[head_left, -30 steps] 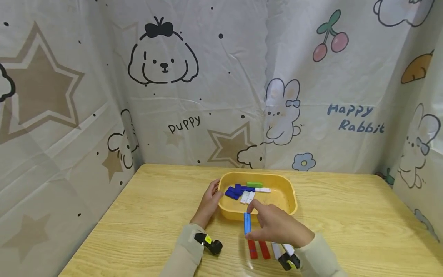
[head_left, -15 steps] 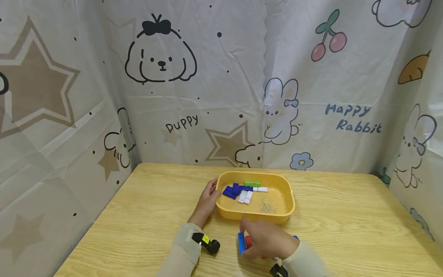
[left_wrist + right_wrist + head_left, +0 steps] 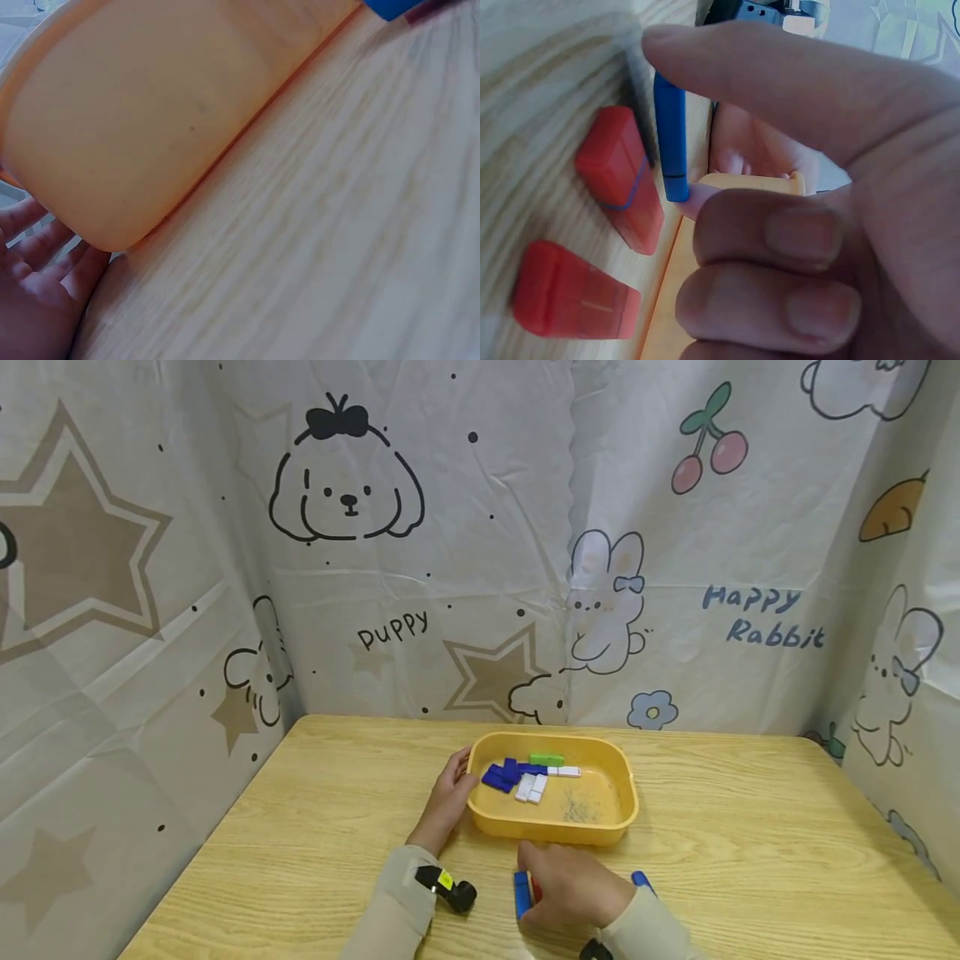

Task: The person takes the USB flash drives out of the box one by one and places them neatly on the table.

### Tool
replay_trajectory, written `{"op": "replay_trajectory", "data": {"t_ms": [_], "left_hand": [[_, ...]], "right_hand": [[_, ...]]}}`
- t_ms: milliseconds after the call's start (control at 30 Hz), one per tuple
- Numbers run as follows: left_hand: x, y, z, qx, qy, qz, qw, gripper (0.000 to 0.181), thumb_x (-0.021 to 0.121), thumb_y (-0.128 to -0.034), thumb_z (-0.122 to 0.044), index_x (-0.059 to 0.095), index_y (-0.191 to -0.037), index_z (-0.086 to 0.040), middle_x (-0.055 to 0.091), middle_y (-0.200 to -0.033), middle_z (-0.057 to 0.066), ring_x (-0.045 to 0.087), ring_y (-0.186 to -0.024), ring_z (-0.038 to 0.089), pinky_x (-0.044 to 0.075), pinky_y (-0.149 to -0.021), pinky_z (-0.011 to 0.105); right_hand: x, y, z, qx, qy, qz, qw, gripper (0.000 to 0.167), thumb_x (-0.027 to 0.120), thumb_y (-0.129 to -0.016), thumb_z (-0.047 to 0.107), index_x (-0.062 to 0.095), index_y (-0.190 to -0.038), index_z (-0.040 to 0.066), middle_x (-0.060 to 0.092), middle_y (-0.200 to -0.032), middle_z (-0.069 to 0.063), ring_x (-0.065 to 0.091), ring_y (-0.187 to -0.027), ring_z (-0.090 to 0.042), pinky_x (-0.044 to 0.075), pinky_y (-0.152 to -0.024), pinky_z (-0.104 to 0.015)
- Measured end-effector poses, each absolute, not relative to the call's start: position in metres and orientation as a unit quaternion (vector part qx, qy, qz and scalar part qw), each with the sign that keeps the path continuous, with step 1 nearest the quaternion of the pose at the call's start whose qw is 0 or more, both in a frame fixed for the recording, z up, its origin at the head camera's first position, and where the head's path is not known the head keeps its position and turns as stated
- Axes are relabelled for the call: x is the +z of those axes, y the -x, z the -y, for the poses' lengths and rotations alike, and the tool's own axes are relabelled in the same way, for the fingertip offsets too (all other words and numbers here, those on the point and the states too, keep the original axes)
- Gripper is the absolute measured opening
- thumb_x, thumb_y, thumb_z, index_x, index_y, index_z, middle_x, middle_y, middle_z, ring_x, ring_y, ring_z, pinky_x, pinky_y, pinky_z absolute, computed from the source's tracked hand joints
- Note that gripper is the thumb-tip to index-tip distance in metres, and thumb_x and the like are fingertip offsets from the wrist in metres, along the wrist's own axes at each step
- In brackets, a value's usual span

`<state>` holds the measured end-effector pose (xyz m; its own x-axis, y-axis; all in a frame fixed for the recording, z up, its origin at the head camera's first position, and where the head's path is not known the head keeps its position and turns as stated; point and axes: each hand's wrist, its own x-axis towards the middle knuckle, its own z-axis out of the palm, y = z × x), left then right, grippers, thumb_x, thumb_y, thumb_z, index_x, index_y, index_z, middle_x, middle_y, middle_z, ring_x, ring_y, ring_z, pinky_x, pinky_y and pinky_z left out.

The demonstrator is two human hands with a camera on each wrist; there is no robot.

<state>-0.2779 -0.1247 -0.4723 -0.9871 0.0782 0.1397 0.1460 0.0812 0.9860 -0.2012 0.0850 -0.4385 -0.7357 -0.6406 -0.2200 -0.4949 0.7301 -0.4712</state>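
- Right hand (image 3: 573, 883): thumb and forefinger pinch a slim, bright-blue rectangular block (image 3: 673, 139) by its ends, low over the pale wood-grain table (image 3: 337, 827); whether it touches down is hard to tell.
- Two red, round-edged blocks (image 3: 619, 178) lie on the table beside it.
- Left hand (image 3: 448, 795): fingers extended, touching the left end of a yellow rectangular plastic tray (image 3: 551, 832).
- In the tray: dark-blue blocks (image 3: 498, 778), white blocks (image 3: 531, 787), one green block (image 3: 547, 760).

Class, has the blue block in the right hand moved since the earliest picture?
Yes: in the head view, the blue block has moved down the picture, away from the table's back edge.
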Motion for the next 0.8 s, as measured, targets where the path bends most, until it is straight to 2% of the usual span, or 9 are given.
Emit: {"op": "replay_trajectory", "data": {"t_ms": [200,433,600,800], "left_hand": [[-0.472,0.279,0.123,-0.668,0.081,0.739,0.028,0.053,0.045,-0.0937,-0.004,0.036,-0.146,0.000,0.045,-0.141,0.024,0.043,-0.131,0.037,0.041,-0.104,0.044],[-0.496,0.298,0.124,-0.671,0.067,0.738,0.029,0.053,0.046,-0.0941,-0.007,0.037,-0.146,-0.006,0.046,-0.142,0.019,0.043,-0.131,0.033,0.040,-0.104,0.045],[-0.502,0.300,0.124,-0.672,0.064,0.737,0.036,0.053,0.047,-0.0938,-0.009,0.037,-0.146,-0.007,0.046,-0.143,0.018,0.044,-0.131,0.032,0.041,-0.104,0.044],[-0.482,0.286,0.123,-0.663,0.068,0.745,0.034,0.053,0.046,-0.0932,-0.005,0.038,-0.145,-0.002,0.045,-0.141,0.024,0.043,-0.130,0.037,0.041,-0.103,0.046]], "right_hand": [[-0.443,0.202,-0.085,-0.204,0.306,-0.912,0.183,0.045,0.082,-0.073,0.032,0.054,-0.106,0.020,0.053,-0.066,0.009,0.048,-0.056,-0.007,0.039,-0.051,-0.023],[-0.447,0.201,-0.084,-0.207,0.316,-0.912,0.162,0.047,0.083,-0.071,0.032,0.054,-0.106,0.019,0.052,-0.066,0.011,0.048,-0.056,-0.005,0.040,-0.051,-0.023],[-0.447,0.201,-0.083,-0.199,0.321,-0.913,0.153,0.048,0.084,-0.070,0.034,0.054,-0.105,0.018,0.050,-0.066,0.011,0.047,-0.056,-0.005,0.039,-0.051,-0.023],[-0.447,0.201,-0.082,-0.197,0.324,-0.913,0.148,0.050,0.084,-0.070,0.037,0.054,-0.106,0.018,0.050,-0.067,0.011,0.046,-0.057,-0.005,0.038,-0.052,-0.023]]}}
